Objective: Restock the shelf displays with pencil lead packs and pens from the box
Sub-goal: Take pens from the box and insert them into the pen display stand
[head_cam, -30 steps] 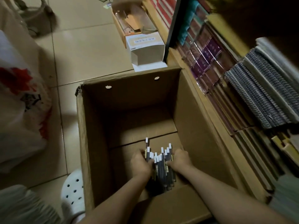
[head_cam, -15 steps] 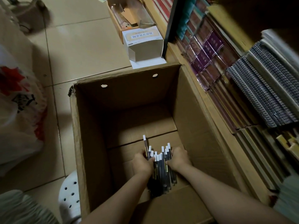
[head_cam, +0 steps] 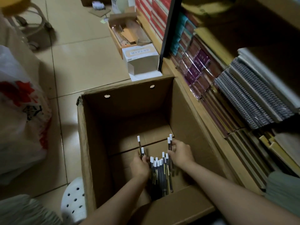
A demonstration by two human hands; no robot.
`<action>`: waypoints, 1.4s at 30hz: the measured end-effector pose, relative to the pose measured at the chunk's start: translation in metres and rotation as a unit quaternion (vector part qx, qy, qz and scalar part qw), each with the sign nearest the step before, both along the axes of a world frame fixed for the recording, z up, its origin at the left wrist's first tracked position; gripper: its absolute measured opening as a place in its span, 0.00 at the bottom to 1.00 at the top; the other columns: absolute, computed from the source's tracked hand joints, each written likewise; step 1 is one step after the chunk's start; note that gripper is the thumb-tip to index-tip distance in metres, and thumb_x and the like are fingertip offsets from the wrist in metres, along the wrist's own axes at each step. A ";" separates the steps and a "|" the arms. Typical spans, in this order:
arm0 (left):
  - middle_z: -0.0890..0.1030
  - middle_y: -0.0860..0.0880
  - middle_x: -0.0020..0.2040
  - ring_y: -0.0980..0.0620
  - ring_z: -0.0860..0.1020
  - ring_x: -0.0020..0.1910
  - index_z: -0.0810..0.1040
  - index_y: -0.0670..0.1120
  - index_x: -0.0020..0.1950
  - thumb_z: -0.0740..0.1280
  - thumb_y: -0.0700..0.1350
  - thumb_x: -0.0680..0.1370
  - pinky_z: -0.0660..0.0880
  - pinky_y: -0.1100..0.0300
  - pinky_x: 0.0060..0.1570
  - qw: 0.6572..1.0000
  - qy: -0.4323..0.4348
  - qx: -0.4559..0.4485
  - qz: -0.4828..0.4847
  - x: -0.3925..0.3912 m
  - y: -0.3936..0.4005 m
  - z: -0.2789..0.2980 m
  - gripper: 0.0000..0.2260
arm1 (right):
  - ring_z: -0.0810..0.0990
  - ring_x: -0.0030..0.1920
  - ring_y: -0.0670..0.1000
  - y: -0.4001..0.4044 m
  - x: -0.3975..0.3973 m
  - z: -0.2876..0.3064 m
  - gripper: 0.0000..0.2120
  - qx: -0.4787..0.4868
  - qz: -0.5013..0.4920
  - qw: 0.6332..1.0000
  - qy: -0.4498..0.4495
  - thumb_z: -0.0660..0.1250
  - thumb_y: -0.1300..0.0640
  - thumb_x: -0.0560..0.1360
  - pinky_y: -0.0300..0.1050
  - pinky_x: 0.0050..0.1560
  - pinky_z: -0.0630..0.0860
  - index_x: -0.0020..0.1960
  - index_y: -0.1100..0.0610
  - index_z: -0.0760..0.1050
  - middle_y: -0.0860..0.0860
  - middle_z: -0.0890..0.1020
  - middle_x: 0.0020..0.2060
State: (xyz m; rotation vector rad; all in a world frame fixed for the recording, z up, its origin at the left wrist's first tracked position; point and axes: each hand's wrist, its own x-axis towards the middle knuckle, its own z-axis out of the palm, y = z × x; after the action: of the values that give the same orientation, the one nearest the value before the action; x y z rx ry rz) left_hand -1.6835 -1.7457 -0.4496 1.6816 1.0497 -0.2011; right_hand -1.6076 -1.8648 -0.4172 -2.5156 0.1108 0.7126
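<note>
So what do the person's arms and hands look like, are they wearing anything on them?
Both forearms are bare up to the frame edge: no sleeves, gloves, watch or bracelets show. The left hand and right hand show no rings, though the dim light hides fine detail. Pale ribbed fabric lies at the lower left corner, apart from the arms.

The cardboard box [head_cam: 90, 143] is plain brown. The pens [head_cam: 159, 171] in it are dark with white caps. The plastic bag [head_cam: 21, 120] is white with a red print. The stool [head_cam: 73, 200] is white with dark round holes. The floor tiles [head_cam: 84, 65] are beige.
</note>
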 end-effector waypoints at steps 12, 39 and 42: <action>0.76 0.45 0.42 0.52 0.75 0.37 0.72 0.46 0.56 0.58 0.40 0.82 0.74 0.57 0.36 0.924 -0.165 -0.104 -0.329 0.095 0.037 0.225 0.05 | 0.84 0.47 0.49 -0.017 0.009 0.247 0.07 0.254 -0.014 0.953 -0.163 0.71 0.60 0.75 0.44 0.48 0.82 0.53 0.58 0.79 0.53 0.84 0.48; 0.77 0.55 0.29 0.62 0.71 0.25 0.78 0.41 0.48 0.71 0.47 0.76 0.65 0.68 0.23 0.765 -0.396 -0.242 -0.447 0.099 -0.122 0.366 0.09 | 0.85 0.41 0.46 -0.195 -0.038 0.455 0.31 0.118 -0.135 0.823 -0.539 0.75 0.62 0.71 0.46 0.43 0.84 0.65 0.39 0.66 0.48 0.79 0.47; 0.81 0.53 0.35 0.59 0.79 0.32 0.77 0.40 0.52 0.71 0.47 0.75 0.74 0.68 0.29 0.753 -0.433 -0.233 -0.437 0.102 -0.129 0.368 0.13 | 0.83 0.43 0.44 -0.201 -0.027 0.459 0.25 0.052 -0.127 0.807 -0.575 0.74 0.61 0.72 0.47 0.46 0.84 0.62 0.42 0.68 0.45 0.81 0.43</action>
State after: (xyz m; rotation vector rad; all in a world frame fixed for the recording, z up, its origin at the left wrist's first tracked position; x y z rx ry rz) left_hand -1.5811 -1.8746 -0.0815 1.4043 -0.5105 -0.2154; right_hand -1.6345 -2.0662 0.0416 -2.3225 -0.0327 -0.9290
